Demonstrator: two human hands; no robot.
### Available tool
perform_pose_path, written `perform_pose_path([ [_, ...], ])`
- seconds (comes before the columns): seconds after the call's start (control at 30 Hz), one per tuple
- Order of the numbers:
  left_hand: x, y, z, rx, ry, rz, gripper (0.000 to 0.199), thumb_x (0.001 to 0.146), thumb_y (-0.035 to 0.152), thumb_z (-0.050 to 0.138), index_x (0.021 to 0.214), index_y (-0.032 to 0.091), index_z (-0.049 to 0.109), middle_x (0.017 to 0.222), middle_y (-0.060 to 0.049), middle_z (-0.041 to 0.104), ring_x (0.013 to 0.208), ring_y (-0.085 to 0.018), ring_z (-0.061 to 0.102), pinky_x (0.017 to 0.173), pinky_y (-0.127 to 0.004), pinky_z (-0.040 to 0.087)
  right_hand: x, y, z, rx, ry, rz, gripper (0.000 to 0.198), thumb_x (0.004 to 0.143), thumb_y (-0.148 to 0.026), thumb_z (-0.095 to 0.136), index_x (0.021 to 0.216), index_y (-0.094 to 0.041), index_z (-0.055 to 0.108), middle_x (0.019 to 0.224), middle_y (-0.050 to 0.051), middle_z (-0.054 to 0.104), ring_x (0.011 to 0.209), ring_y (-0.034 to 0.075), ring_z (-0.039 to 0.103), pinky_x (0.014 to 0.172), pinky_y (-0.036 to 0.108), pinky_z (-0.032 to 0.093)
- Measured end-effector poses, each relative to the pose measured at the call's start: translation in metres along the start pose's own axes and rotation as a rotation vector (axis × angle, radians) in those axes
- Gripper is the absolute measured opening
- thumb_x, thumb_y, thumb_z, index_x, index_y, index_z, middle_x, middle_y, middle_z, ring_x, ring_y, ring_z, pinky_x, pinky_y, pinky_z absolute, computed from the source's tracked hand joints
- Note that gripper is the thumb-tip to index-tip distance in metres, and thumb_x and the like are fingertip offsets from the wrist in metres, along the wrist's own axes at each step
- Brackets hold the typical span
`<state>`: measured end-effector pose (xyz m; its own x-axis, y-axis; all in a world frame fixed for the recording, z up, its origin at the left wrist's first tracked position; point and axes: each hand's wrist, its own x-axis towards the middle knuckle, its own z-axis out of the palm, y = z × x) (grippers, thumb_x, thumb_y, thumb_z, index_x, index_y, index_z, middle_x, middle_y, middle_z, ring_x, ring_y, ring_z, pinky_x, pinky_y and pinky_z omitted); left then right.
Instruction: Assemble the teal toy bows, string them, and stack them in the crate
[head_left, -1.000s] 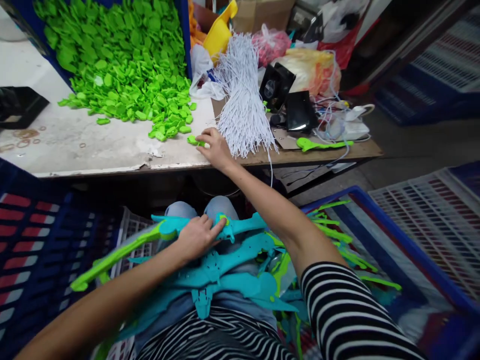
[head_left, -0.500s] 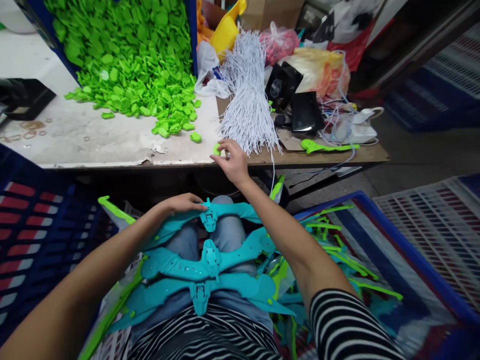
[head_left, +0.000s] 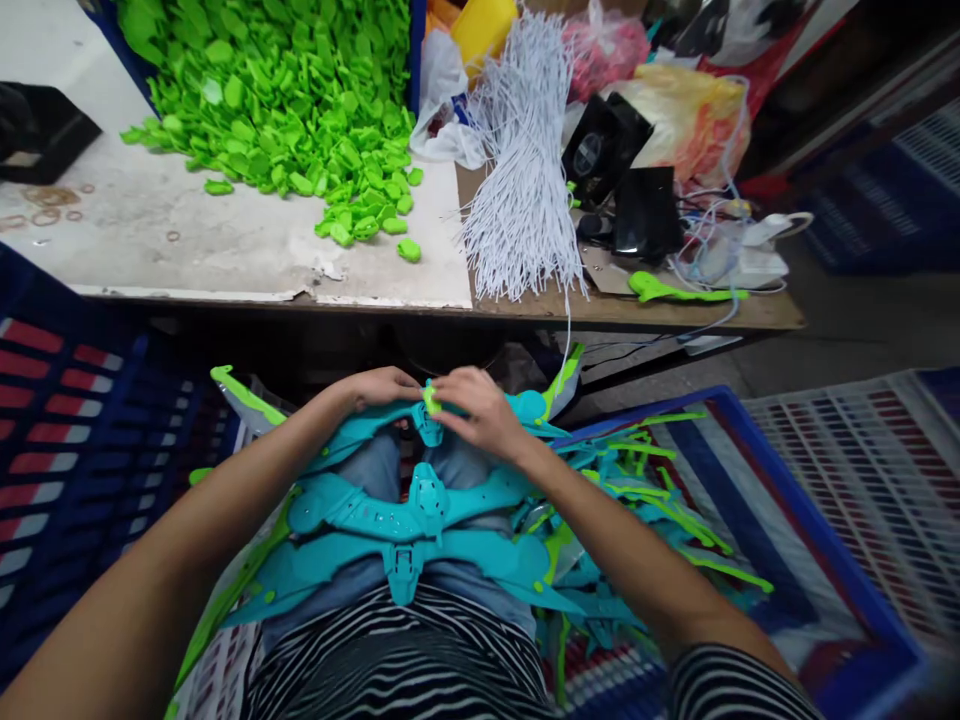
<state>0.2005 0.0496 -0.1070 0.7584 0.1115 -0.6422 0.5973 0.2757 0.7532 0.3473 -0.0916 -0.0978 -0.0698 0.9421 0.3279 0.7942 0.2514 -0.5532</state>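
Note:
My right hand (head_left: 480,408) pinches a small bright green plastic piece (head_left: 430,400) against the centre block of the farthest teal bow-shaped plastic part (head_left: 367,428). My left hand (head_left: 381,388) grips that same part just left of its centre, fingertips close to the green piece. Whether the piece sits in the block is hidden by my fingers. Two more teal bow-shaped parts lie across my lap nearer to me: a middle one (head_left: 427,500) and a near one (head_left: 405,570).
A heap of green pieces (head_left: 300,150) spills from a blue crate onto the table (head_left: 247,270). White strings (head_left: 525,200), a black fan (head_left: 607,135) and cables lie to its right. Blue crates stand at both sides; the right crate (head_left: 832,560) holds teal and green parts.
My right hand has come down from the table edge to the far teal part, bringing the green piece. My left hand has shifted slightly right. The view has tilted down a little.

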Motion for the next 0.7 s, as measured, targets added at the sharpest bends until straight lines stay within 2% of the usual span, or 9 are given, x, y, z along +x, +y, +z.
perform_pose_path([
  [0.13, 0.002, -0.001, 0.002, 0.008, -0.010, 0.015, 0.061, 0.047, 0.061, 0.078, 0.077, 0.010, 0.065, 0.063, -0.002, 0.066, 0.053, -0.014, 0.057, 0.057, -0.029, 0.046, -0.035, -0.001, 0.025, 0.015, 0.018, 0.015, 0.022, 0.088, -0.038, 0.055, 0.095, -0.023, 0.069, 0.108, 0.007, 0.069, 0.101, 0.023, 0.056, 0.088, 0.043, 0.046],
  [0.27, -0.001, -0.001, 0.003, 0.084, 0.009, 0.046, 0.060, 0.053, 0.063, 0.074, 0.079, 0.010, 0.065, 0.064, -0.002, 0.064, 0.053, -0.014, 0.056, 0.056, -0.030, 0.045, -0.036, 0.003, 0.035, 0.023, 0.069, 0.078, 0.018, 0.085, -0.036, 0.059, 0.092, -0.024, 0.070, 0.109, 0.007, 0.068, 0.106, 0.024, 0.055, 0.094, 0.046, 0.044],
  [0.37, -0.003, -0.001, 0.004, 0.217, 0.029, 0.111, 0.058, 0.057, 0.063, 0.070, 0.080, 0.010, 0.065, 0.066, -0.001, 0.062, 0.058, -0.014, 0.055, 0.056, -0.027, 0.043, -0.033, 0.001, 0.037, 0.060, 0.094, 0.198, 0.017, 0.080, -0.036, 0.066, 0.091, -0.023, 0.069, 0.117, 0.008, 0.063, 0.113, 0.026, 0.053, 0.097, 0.047, 0.042],
  [0.43, -0.002, -0.001, 0.005, 0.332, 0.078, 0.129, 0.055, 0.056, 0.061, 0.072, 0.078, 0.011, 0.064, 0.065, 0.000, 0.059, 0.059, -0.013, 0.053, 0.055, -0.025, 0.039, -0.031, 0.000, 0.036, 0.095, 0.073, 0.303, 0.030, 0.074, -0.036, 0.072, 0.100, -0.023, 0.065, 0.119, 0.009, 0.061, 0.113, 0.026, 0.053, 0.096, 0.046, 0.042],
  [0.53, 0.001, -0.001, 0.008, 0.424, 0.153, 0.099, 0.052, 0.054, 0.058, 0.072, 0.077, 0.013, 0.061, 0.061, 0.002, 0.055, 0.058, -0.013, 0.051, 0.053, -0.024, 0.036, -0.023, 0.000, 0.035, 0.068, -0.015, 0.427, 0.060, 0.064, -0.035, 0.079, 0.119, -0.024, 0.056, 0.118, 0.008, 0.062, 0.112, 0.028, 0.054, 0.095, 0.047, 0.040],
  [0.6, 0.003, -0.001, 0.010, 0.446, 0.183, 0.110, 0.050, 0.055, 0.056, 0.071, 0.078, 0.014, 0.060, 0.062, 0.003, 0.055, 0.059, -0.013, 0.050, 0.054, -0.024, 0.036, -0.018, 0.000, 0.034, -0.002, -0.065, 0.462, 0.071, 0.060, -0.036, 0.081, 0.125, -0.024, 0.052, 0.119, 0.009, 0.061, 0.113, 0.031, 0.052, 0.095, 0.048, 0.038],
  [0.7, 0.001, 0.001, 0.014, 0.569, 0.232, 0.189, 0.044, 0.058, 0.052, 0.069, 0.078, 0.015, 0.059, 0.068, 0.002, 0.057, 0.066, -0.015, 0.053, 0.058, -0.024, 0.037, -0.016, -0.003, 0.036, -0.069, -0.099, 0.455, 0.078, 0.056, -0.039, 0.084, 0.126, -0.021, 0.053, 0.120, 0.011, 0.061, 0.112, 0.032, 0.051, 0.093, 0.048, 0.037],
])
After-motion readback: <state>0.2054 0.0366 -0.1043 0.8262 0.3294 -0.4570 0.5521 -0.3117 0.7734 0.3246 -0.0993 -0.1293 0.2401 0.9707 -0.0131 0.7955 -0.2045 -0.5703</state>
